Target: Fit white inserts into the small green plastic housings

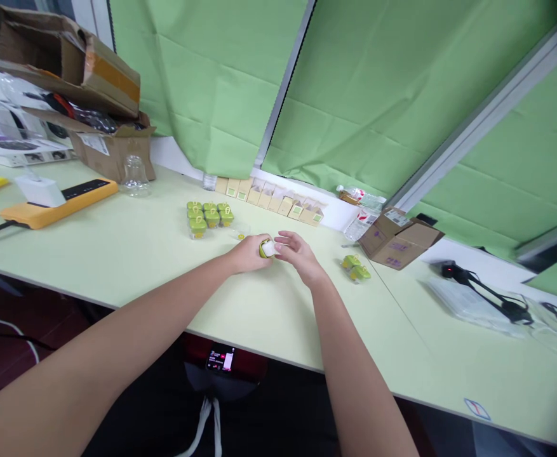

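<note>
My left hand (250,255) is closed around a small green cap (261,250) with a white inner part (269,248), tilted towards my right hand. My right hand (301,255) is beside it, fingers stretched and apart, with the thumb at or very near the white part; whether it presses on it I cannot tell. Just beyond my left hand is a small clear cup (241,232) with a bit of yellow in it. To the left sits a cluster of several clear containers with green looped lids (210,216). A few more green-lidded containers (355,268) lie to the right.
Small cardboard boxes (271,198) line the back edge. Plastic bottles (361,219) and an open carton (397,240) stand at the back right. On the left are an orange power strip (63,202), a clear jar (136,176) and larger cartons (111,149).
</note>
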Tool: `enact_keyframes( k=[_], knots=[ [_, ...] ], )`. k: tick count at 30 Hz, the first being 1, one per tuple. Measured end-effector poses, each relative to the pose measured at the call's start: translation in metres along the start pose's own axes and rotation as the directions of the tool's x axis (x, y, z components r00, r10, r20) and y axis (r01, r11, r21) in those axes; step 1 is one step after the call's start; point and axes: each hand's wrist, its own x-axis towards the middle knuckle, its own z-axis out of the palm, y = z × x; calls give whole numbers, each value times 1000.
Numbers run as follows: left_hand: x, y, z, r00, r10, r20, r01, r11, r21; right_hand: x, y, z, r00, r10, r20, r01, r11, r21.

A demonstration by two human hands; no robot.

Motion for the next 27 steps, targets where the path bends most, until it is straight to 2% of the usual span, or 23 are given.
enact_keyframes(
  k=[1,2,4,5,6,7,8,9,11,13,14,16,17,18,19,20,22,24,25,26,27],
  knots=[
    [0,0,0,1000,1,3,-1,1000,-8,0,-1,1,998,-15,53,15,1000,7],
    [-1,0,0,1000,0,4,0,1000,-7,1,0,1,999,-24,43,24,1000,-7],
    [-1,0,0,1000,-13,0,13,1000,11,3,3,-4,989,-46,-141,33,995,-91],
    [-1,0,-1,1000,-21,-2,21,1000,22,4,5,-8,957,-69,-283,28,989,-146],
    [-1,0,-1,1000,-26,0,26,999,28,5,6,-12,923,-82,-376,10,982,-189],
    [-1,-1,-1,1000,-26,1,26,999,29,5,7,-16,909,-71,-410,-10,982,-191],
    [-1,-1,-1,1000,-24,0,24,999,26,4,6,-17,919,-45,-392,-18,988,-156],
    [-1,0,-1,1000,-19,-3,19,1000,23,3,4,-18,950,-25,-310,-9,994,-107],
    [-2,0,-1,1000,7,12,-8,1000,10,1,1,-13,996,-38,-80,37,999,-13],
    [-2,1,-1,999,32,24,-32,999,-3,1,1,-7,997,-67,49,66,998,19],
    [-2,1,-1,999,35,27,-35,999,-1,3,3,-5,997,-69,29,69,998,9],
    [-2,1,-1,1000,17,26,-17,1000,11,7,7,-7,986,-55,-157,49,998,-44],
    [-2,1,-1,1000,6,24,-6,1000,14,7,9,-10,958,-46,-284,26,997,-72],
    [-2,1,-1,1000,-1,25,1,1000,13,7,9,-13,933,-21,-358,-9,997,-81],
    [-2,1,0,1000,-3,24,3,1000,8,6,9,-15,925,16,-381,-43,997,-62],
    [-2,1,0,1000,-3,19,3,1000,6,4,7,-16,939,51,-340,-62,998,-19],
    [-2,2,0,1000,9,21,-8,1000,-2,-1,1,-13,987,71,-141,-58,994,92],
    [-2,3,0,999,36,29,-35,999,-23,-3,-3,-6,998,38,49,-45,987,154],
    [-2,3,-1,999,41,30,-40,999,-31,-2,-3,-3,997,31,70,-41,988,149],
    [-3,3,-1,999,37,27,-36,999,-34,-1,-2,-2,999,31,15,-32,992,126],
    [-3,2,-1,999,25,21,-24,999,-32,1,0,-1,994,33,-104,-23,995,95]
  ],
)
